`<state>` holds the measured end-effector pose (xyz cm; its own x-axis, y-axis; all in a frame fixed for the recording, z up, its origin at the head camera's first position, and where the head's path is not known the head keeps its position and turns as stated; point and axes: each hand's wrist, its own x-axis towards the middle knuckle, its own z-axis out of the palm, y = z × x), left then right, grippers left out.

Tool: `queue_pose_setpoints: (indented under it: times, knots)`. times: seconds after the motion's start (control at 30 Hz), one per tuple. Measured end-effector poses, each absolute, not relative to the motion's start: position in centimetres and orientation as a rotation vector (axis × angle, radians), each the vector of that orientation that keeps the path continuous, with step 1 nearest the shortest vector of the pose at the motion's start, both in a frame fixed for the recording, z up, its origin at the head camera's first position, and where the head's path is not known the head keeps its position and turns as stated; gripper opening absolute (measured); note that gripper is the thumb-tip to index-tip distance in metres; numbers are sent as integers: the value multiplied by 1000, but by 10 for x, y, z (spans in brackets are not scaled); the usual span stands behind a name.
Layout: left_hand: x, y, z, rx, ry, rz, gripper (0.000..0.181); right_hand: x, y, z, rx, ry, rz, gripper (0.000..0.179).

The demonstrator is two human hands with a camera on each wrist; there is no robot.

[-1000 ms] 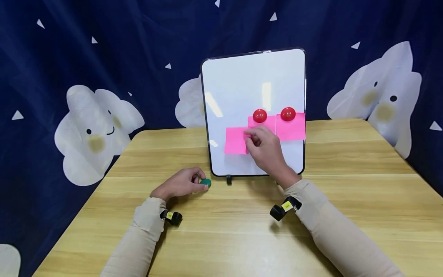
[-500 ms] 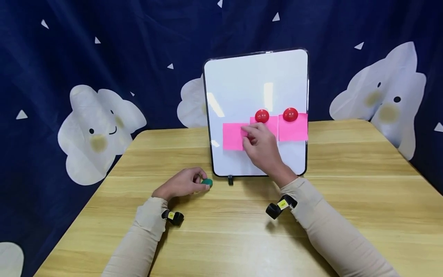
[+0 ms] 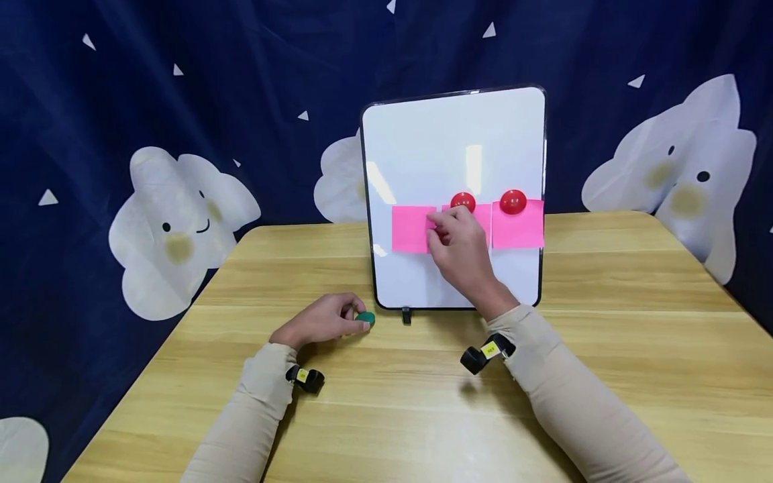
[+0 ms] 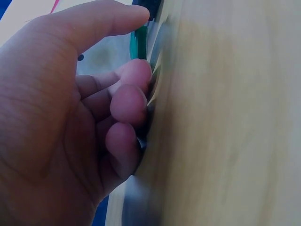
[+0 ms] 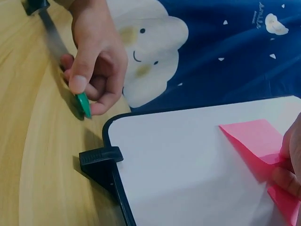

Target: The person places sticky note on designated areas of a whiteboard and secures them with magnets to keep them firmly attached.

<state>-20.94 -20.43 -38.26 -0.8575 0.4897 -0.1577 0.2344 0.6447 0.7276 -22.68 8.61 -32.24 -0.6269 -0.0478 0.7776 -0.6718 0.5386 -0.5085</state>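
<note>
My right hand (image 3: 464,251) pinches the right edge of a pink sticky note (image 3: 410,229) in front of the whiteboard (image 3: 417,147). In the right wrist view this note (image 5: 251,139) bends, its far corner standing off the board. To its right a second pink note (image 3: 482,213) is partly hidden by my hand, with a red round magnet (image 3: 463,200) at its top. A third note (image 3: 518,227) hangs beside it under another red magnet (image 3: 513,201). Down at the table, my left hand (image 3: 323,318) holds a green round magnet (image 3: 366,318) between thumb and fingers.
The whiteboard stands on the wooden table (image 3: 386,416) on small black feet (image 3: 406,315), close before a dark blue curtain (image 3: 272,60) with white clouds. A black wrist camera (image 3: 306,378) sits at the left sleeve, another (image 3: 483,354) at the right.
My right hand has raised the pink note on the board, so its top edge is now about level with the other two notes. The left hand stays put with the green magnet.
</note>
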Motion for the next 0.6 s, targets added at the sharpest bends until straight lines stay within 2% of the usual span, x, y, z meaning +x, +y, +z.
queue_pose_setpoints:
  times: [0.6]
  knots:
    - [-209, -206, -383, 583, 2546, 1039, 30, -231, 78, -323, 555, -2089, 929, 36]
